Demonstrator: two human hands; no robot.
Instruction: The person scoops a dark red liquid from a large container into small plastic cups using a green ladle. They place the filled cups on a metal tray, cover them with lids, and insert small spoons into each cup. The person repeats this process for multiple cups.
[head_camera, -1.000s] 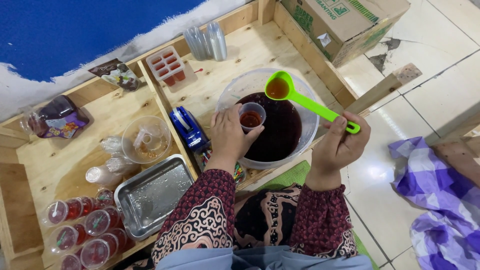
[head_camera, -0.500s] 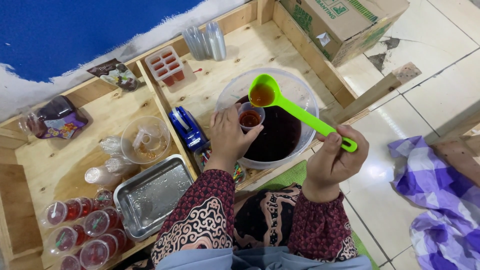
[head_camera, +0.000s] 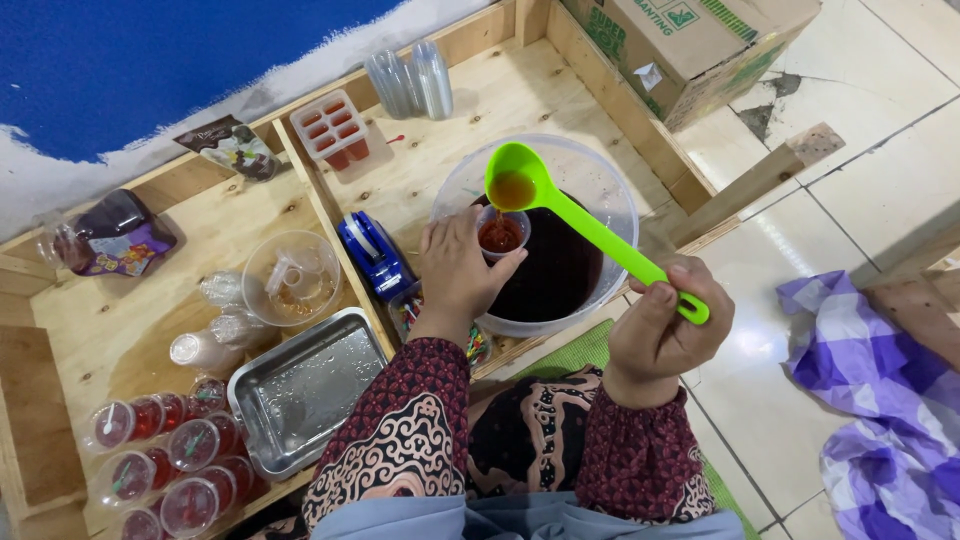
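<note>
My left hand (head_camera: 455, 272) grips a small clear cup (head_camera: 501, 234) partly filled with red liquid, held over a large clear bowl (head_camera: 607, 190) of dark red liquid. My right hand (head_camera: 663, 325) holds the handle of a bright green ladle (head_camera: 570, 215). The ladle's scoop sits just above the cup, tilted, and a thin stream of reddish liquid runs from it into the cup. Both sleeves are dark red with a pale pattern.
A wooden tray table (head_camera: 500, 100) holds a blue tape dispenser (head_camera: 372, 255), a metal tray (head_camera: 308, 385), sealed red cups (head_camera: 165, 450), a clear bowl (head_camera: 290, 277), stacked empty cups (head_camera: 410, 80) and a red mould (head_camera: 332, 128). A cardboard box (head_camera: 690, 45) and purple cloth (head_camera: 880, 400) lie to the right.
The green ladle has swung left from over the bowl's right side to above the cup and tipped; liquid now pours into the cup. My left hand stayed put.
</note>
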